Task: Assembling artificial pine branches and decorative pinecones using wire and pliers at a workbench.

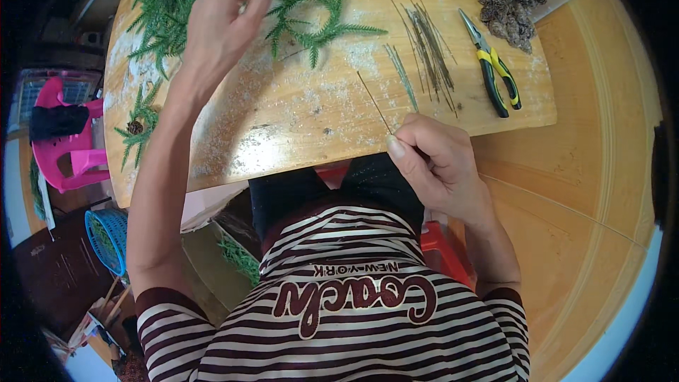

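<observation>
Head view, quick q: what've the fingers got?

R hand (445, 163) has a thin wire (374, 102) by its near end, pinched btwn thumb and forefinger. L hand (223, 28): fingers bent at the greenery (166, 7), blurry, can't tell if they've got hold of any.

Which way's the wire run?

Long axis slants fwd and left from the R fingers; free tip's bare, well apart from the L fingers.

And what's off that tip?

Green sprig (322, 34), approx. along the wire's line w/ a gap btwn. It's just right of the L fingers, so L's the nearer hand. Imo that line + gap is what counts.

Rest of the kit, re R fingers?

Loose wires (430, 53) fwd on the counter (297, 120), w/ much the same slant; pliers (484, 49) fwd and right, handles this way.
</observation>
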